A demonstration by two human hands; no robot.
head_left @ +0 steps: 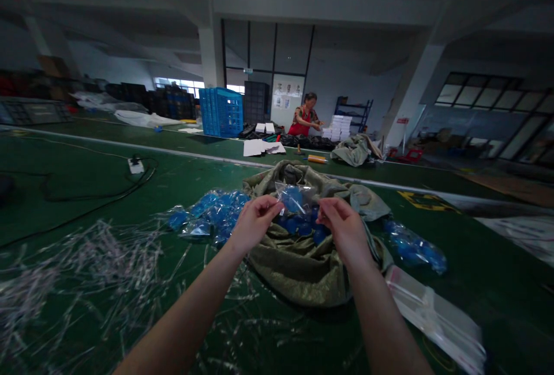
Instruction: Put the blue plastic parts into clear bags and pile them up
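Observation:
My left hand (253, 222) and my right hand (341, 228) both pinch a small clear plastic bag (293, 197) that has a blue piece inside. I hold it above an open olive-green sack (303, 265) lying on the green floor. More loose blue pieces (303, 226) show inside the sack's mouth, between my hands. Left of the sack lies a pile of bagged blue pieces (208, 216). A few more bagged blue pieces (415, 248) lie to the right.
Clear plastic strips (82, 271) litter the floor at left. A stack of empty clear bags (437, 317) lies at right. A black cable and power strip (135, 165) are far left. A seated person (305, 115) works at the back near a blue crate (221, 112).

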